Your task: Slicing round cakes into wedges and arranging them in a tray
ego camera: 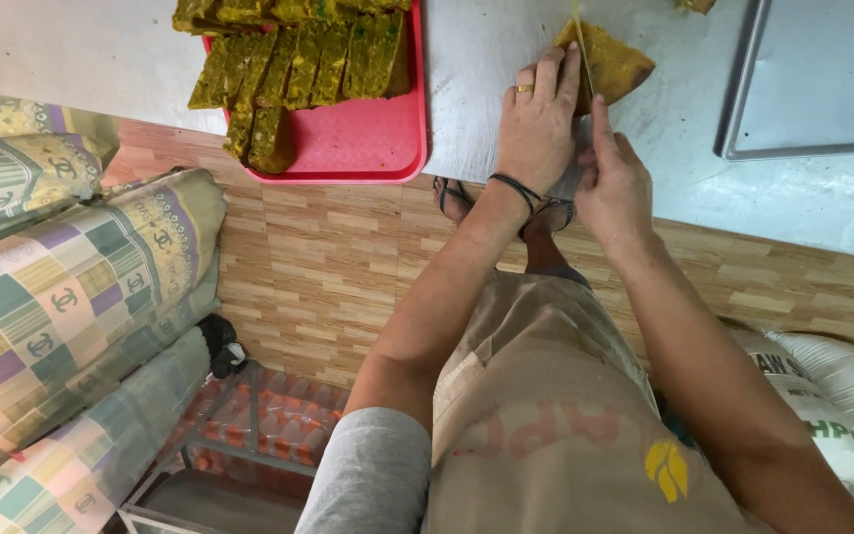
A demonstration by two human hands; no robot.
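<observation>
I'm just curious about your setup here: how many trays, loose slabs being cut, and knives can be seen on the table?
Red tray, with cut strips: 1
Metal tray, at the right: 1
Yellow-green slab under the left hand: 1
Knife in the right hand: 1
Total: 4

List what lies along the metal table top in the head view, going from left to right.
Red tray with cut yellow-green slices → left hand pressing on a yellow-green slab → right hand with a knife blade → metal baking tray.
</observation>
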